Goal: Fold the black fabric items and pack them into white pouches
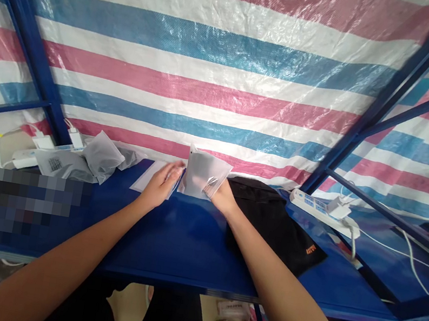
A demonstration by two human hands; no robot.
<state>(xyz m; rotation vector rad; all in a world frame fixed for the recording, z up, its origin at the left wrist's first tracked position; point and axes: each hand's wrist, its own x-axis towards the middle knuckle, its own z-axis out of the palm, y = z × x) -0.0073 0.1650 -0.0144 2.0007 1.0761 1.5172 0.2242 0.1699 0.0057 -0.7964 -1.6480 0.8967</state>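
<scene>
A frosted, see-through plastic bag (205,172) stands raised above the blue desk. My right hand (222,193) is closed on its right side, and the fingers show dimly through the plastic. Just left of that bag is my left hand (163,182), its fingers loosely stretched toward it, with nothing I can make out between them. Under and beside the left hand, white flat plastic bags (142,180) lie on the desk.
Crumpled frosted bags (102,155) sit at the left, near a power strip (26,156) with chargers. To the right are a black cloth bag (271,214) and another power strip (321,211) with cables. Blue frame posts (349,144) flank the blue desk (183,248).
</scene>
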